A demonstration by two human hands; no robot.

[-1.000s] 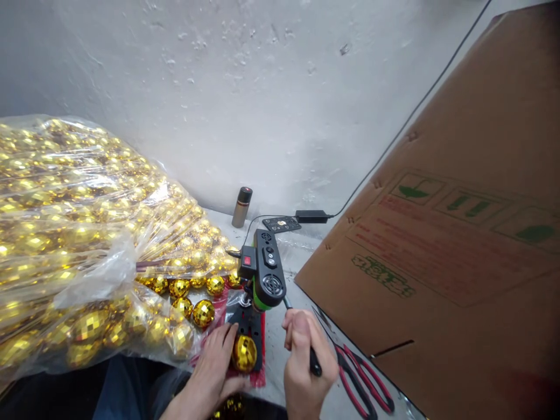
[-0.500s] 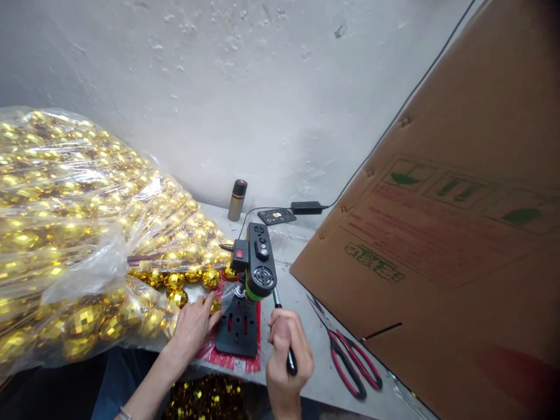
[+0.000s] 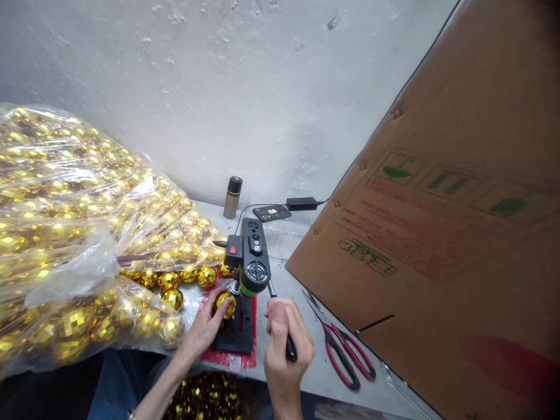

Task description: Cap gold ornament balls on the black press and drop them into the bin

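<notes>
Gold mirror-faceted ball [image 3: 226, 305] is sitting between the left hand's [image 3: 205, 324] thumb and fingers, which are curling around it. The hand is holding it over the black slotted base plate [image 3: 236, 339]; contact with the plate: cannot tell. Change: half a second ago the plate was standing bare; now a ball is arriving there, apparently a fresh one being positioned. Right hand [image 3: 289, 341] is keeping a closed fist around the lever [image 3: 291, 352]. Beyond the left hand, loose gold balls [image 3: 207, 276] are lying beside the clear plastic bag [image 3: 94, 259]; right of the right hand, red-and-black-handled scissors [image 3: 345, 354] are lying near the cardboard box [image 3: 420, 233].
</notes>
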